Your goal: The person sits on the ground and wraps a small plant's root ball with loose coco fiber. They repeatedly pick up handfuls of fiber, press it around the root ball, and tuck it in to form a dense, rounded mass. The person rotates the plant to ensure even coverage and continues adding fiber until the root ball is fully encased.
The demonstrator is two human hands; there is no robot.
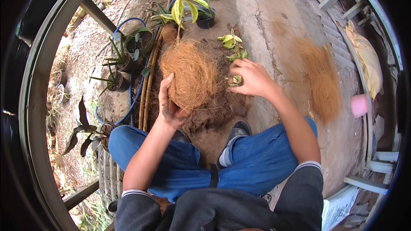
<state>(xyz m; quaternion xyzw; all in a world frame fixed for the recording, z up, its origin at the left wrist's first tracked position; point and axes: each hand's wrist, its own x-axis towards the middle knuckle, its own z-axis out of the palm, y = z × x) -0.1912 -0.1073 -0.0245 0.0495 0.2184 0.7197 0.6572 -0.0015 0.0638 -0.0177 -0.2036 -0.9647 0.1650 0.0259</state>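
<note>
A large ball of brown coconut fibre (191,73) rests above a heap of dark soil (205,115). My left hand (171,104), soiled with earth, holds the ball from its lower left side. A stem with yellow-green striped leaves (180,12) rises from the ball's top. To the right, my right hand (244,77) curls its fingers around a small variegated leafy plant (237,81) lying along the soil's edge; more of its pale green leaves show above the fingers. Whether the fingers grip it firmly is hard to see.
Loose coconut fibre (322,86) lies on the concrete at right, near a pink pot (359,106). Potted plants (119,81), a blue hose (136,98) and bamboo poles (150,83) are at left. A black pot (205,19) stands beyond the soil.
</note>
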